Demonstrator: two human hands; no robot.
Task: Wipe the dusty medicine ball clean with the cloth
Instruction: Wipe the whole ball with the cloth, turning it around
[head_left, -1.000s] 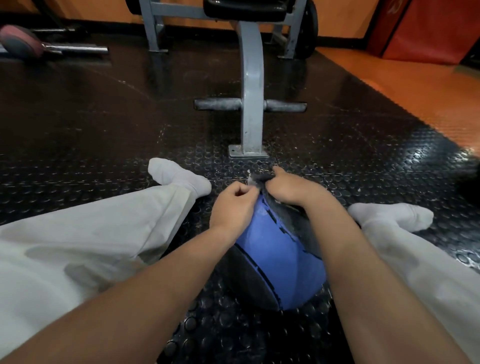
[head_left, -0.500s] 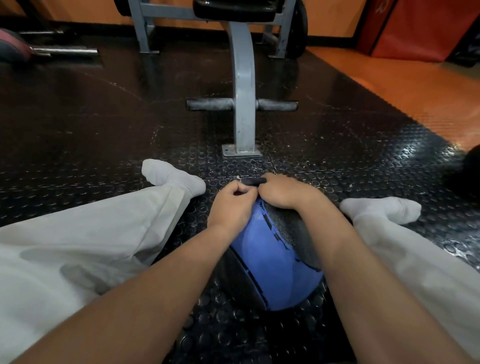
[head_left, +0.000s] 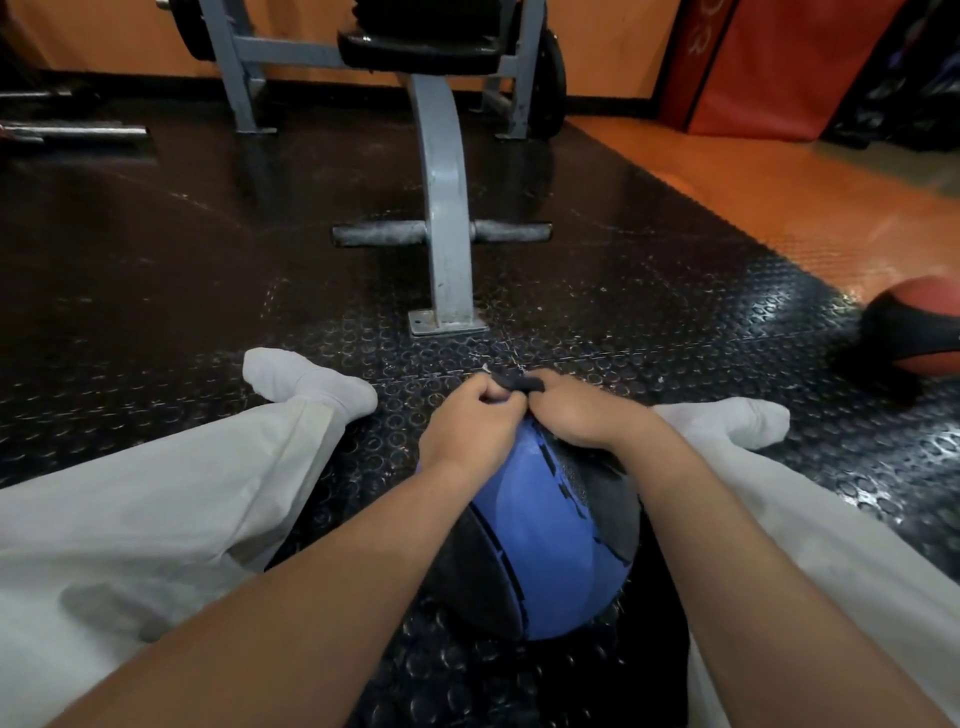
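One blue and black medicine ball (head_left: 550, 545) sits on the black studded rubber floor (head_left: 649, 322), between the outstretched legs of a seated person. Both of the person's hands rest on the far top of the ball, touching each other. The left hand (head_left: 470, 426) and the right hand (head_left: 582, 415) have their fingers curled, and together they pinch a small bunch of dark cloth (head_left: 519, 383) between them. Most of the cloth is hidden inside the two grips. The person wears pale trousers (head_left: 156, 493) and white socks, with one foot (head_left: 306, 382) to the left of the ball and the other foot (head_left: 727, 421) to its right. Just beyond the hands stands the grey metal frame of a weight bench (head_left: 444, 208) with a black pad above. A red and black ball (head_left: 919, 338) lies well apart at the right, at the edge of the orange floor (head_left: 779, 197).
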